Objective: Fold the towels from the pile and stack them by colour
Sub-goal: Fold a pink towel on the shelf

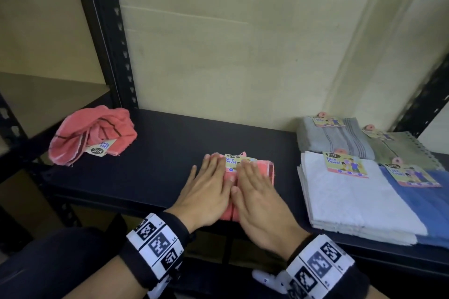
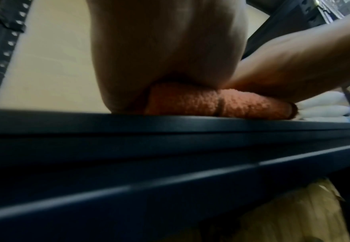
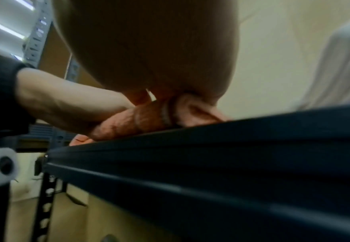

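A crumpled pink towel point(image 1: 92, 135) lies at the left end of the dark shelf point(image 1: 170, 143), its paper tag showing. Mid-shelf, at the front edge, a folded pink towel point(image 1: 263, 171) lies flat under both hands. The left hand point(image 1: 206, 189) and right hand point(image 1: 260, 198) press down on it side by side, fingers point(image 1: 213, 165) straight and flat, gripping nothing. At the right end, 4 folded stacks sit close together: grey towels point(image 1: 340, 139) and green towels point(image 1: 401, 150) behind, white towels point(image 1: 352, 199) and blue towels point(image 1: 427, 206) in front, each tagged.
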